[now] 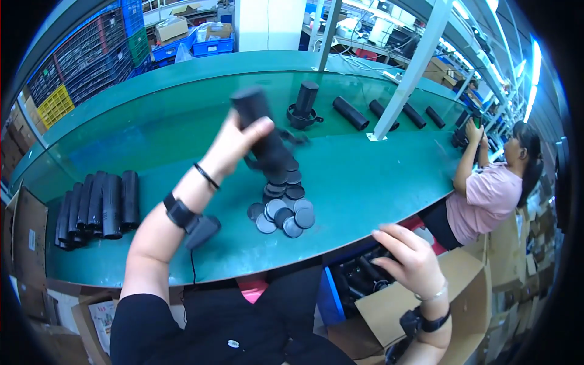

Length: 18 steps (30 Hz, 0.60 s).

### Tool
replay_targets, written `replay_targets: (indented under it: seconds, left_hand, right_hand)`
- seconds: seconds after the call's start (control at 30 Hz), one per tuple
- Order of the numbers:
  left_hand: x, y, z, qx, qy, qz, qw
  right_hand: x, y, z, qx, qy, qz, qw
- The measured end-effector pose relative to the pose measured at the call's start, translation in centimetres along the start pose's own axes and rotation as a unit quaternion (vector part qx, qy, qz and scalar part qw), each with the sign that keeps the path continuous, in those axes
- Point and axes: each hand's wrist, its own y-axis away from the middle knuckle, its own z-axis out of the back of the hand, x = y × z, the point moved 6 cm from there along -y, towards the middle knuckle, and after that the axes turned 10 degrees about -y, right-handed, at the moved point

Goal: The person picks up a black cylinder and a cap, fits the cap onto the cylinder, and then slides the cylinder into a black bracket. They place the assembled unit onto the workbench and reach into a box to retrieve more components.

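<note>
My left hand [234, 146] is wrapped round a black cylinder [252, 108], held tilted over the green bench. Motion blurs its lower part, where a wider dark piece shows. Just below lie several flat round discs [303, 217], black and grey, in a loose pile. Off the bench's front edge, my right hand [415, 258] hangs in the air with thumb and fingers apart and nothing visible between them. Beneath it, black parts [362, 277] fill a blue bin [330, 292] beside an open carton [447, 277].
Several black cylinders [112, 204] are stacked at the left. Behind, one cylinder [307, 97] stands upright in a ring-shaped base. More cylinders [351, 114] lie near a metal post [413, 70]. At the right, a co-worker in a pink shirt [490, 191] handles a dark part.
</note>
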Motion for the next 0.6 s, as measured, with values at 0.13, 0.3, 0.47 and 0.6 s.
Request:
replay_targets:
  seconds: [0.13, 0.3, 0.47, 0.6]
  left_hand:
    - [5.9, -7.8, 6.9, -0.153, -0.103, -0.068, 0.980]
    - [14.0, -12.3, 10.4, -0.238, -0.273, -0.063, 0.930]
    - [16.9, -13.5, 9.9, -0.237, -0.273, -0.009, 0.932]
    - [10.5, -9.1, 7.7, -0.317, -0.424, -0.004, 0.848]
  right_hand:
    - [-2.2, 6.9, 4.1, -0.095, 0.003, -0.130, 0.987]
    - [-5.3, 19.7, 8.1, -0.198, 0.023, -0.382, 0.903]
    - [-7.2, 41.2, 7.2, -0.264, -0.071, -0.587, 0.762]
    - [-9.3, 59.8, -4.6, -0.064, -0.124, -0.796, 0.589]
